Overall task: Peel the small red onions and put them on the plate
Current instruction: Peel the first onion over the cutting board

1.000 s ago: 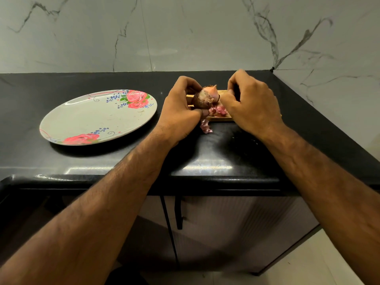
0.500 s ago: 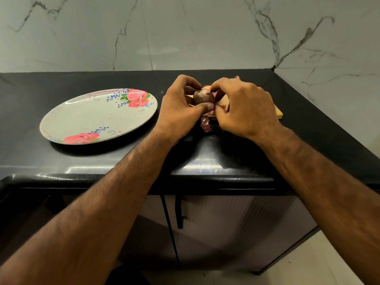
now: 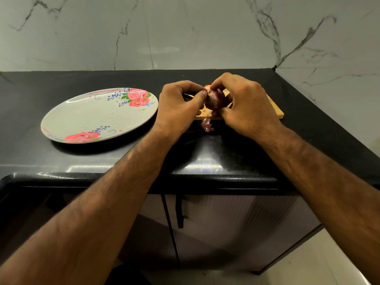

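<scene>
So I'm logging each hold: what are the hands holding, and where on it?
One small red onion, held over the board. The left hand pinches its left side; the right hand grips its top and underside.

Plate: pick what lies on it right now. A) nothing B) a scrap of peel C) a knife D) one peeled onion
A: the plate shows only its printed flowers, while both hands, left and right, hold the onion over the board.

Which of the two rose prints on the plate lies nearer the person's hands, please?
The far rose print, on the plate rim beside the left hand; the other sits at the near-left rim.
</scene>
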